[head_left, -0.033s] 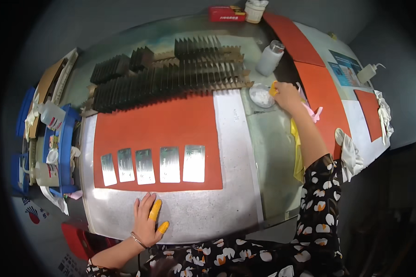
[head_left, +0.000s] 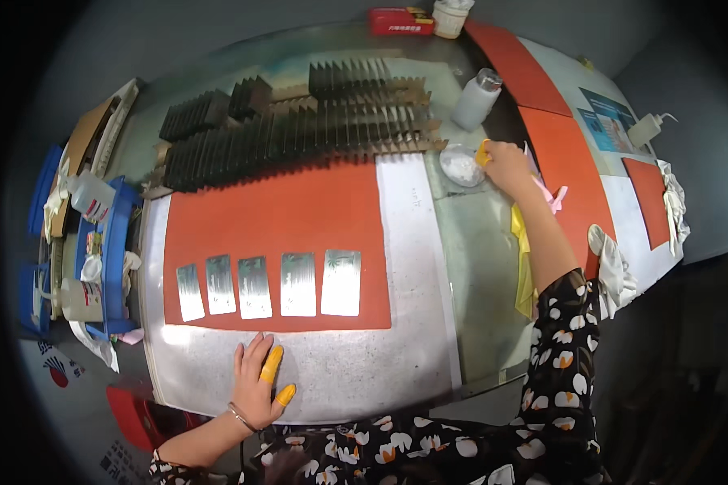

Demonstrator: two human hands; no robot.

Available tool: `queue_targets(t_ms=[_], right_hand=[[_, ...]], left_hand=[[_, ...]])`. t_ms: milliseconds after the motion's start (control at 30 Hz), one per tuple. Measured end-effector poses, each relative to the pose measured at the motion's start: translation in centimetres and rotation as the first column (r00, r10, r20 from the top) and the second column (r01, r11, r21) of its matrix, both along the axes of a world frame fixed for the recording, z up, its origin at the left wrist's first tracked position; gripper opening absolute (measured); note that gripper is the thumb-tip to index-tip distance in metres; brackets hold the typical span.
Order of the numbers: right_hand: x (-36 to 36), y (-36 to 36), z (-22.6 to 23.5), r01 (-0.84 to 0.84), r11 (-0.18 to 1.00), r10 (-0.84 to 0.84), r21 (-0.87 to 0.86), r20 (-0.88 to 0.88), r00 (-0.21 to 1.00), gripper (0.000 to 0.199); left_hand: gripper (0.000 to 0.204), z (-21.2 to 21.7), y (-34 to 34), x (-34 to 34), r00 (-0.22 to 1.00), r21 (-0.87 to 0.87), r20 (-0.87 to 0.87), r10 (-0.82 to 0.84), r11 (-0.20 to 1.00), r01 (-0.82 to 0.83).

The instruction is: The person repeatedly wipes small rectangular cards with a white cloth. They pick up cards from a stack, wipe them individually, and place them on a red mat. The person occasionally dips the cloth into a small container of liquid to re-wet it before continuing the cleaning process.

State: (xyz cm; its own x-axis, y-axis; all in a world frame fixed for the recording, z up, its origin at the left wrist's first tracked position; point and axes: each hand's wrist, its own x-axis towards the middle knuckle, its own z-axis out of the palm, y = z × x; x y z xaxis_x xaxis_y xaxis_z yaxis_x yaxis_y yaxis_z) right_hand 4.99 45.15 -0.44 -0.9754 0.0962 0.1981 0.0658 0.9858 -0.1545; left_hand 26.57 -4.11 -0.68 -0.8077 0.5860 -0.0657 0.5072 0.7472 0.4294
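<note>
Overhead view of a grey metal counter partly covered by a large orange rectangular mat. The right hand is extended to the far right of the counter and rests at the rim of a small clear shallow dish holding white material; its fingers are curled, with a yellow cot on one fingertip, but whether they grip anything cannot be told. Just beyond the dish stands one translucent white plastic bottle with a metal top, upright. The left hand lies flat and open, palm down, on bare counter just below the near edge of the mat, holding nothing; two of its digits wear yellow finger cots. Five shiny rectangular metal plates lie flat in a single row along the near part of the mat, side by side but apart, each with its long axis running away from the person; the row runs left to right. Behind the mat, long racks of dark upright fins stretch across the counter. At the left edge, blue plastic bins hold bottles and rags. A white glove lies at the right counter edge, near the right forearm.
</note>
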Motion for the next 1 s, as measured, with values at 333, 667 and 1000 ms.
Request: queue_targets(t_ms=[333,667,1000], right_hand=[[3.7,-2.3,3.1,0.007,0.992,0.004,0.124,-0.088,0.996,0.016],[16.0,-18.5,3.7,-0.277,0.717,0.399,-0.639,0.05,0.916,0.019],[13.7,-21.1,0.3,-0.515,0.831,0.537,-0.212,0.061,0.842,0.009]], left_hand=[[0.057,0.5,-0.2,-0.4,1.0,0.056,0.011,0.002,0.998,-0.002],[0.043,1.0,-8.3,-6.0,0.815,0.524,-0.33,0.477,0.81,-0.262],[0.035,-2.7,-19.6,-13.3,0.802,0.497,-0.02,0.598,0.702,-0.511]])
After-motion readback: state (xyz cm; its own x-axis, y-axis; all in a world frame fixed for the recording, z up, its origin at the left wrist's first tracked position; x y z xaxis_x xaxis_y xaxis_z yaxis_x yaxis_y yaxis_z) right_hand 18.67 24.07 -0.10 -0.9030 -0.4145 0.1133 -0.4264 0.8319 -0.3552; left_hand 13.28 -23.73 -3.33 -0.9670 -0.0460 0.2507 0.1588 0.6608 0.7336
